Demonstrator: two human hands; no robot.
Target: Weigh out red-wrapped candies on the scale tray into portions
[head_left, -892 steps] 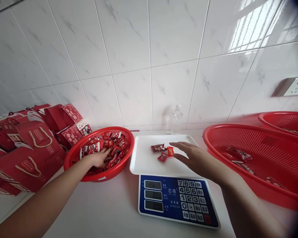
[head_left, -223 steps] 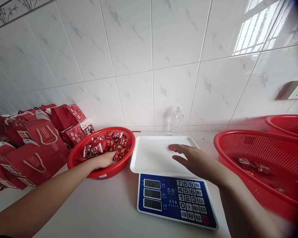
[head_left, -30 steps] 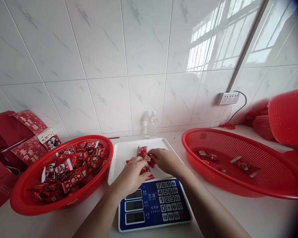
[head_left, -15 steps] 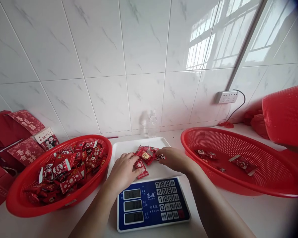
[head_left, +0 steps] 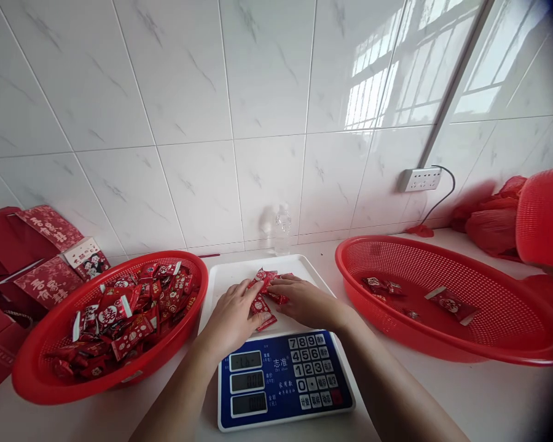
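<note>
Several small red wrapped candies (head_left: 263, 307) lie bunched on the white tray (head_left: 219, 279) of a digital scale. My left hand (head_left: 230, 313) rests against the left side of the pile, thumb and forefinger apart with a candy packet between them. From the right, my right hand (head_left: 304, 299) lies over the pile with its fingers stretched out, covering some of the packets. Both hands touch the candies, and neither has them clearly gripped. In front is the scale's blue keypad panel (head_left: 281, 387), with its small displays on the left.
A red basket (head_left: 21, 374) full of wrapped candies stands left. Another red basket (head_left: 442, 248) at right holds several packets. Red boxes (head_left: 46, 282), a clear bottle (head_left: 282, 230), a power strip (head_left: 421, 179), a red bag (head_left: 493, 221) and a raised red basket (head_left: 546, 215) are around.
My right hand has moved left onto the pile, pushing the candies closer together. My left hand has barely moved. The raised red basket at far right has shifted right and down.
</note>
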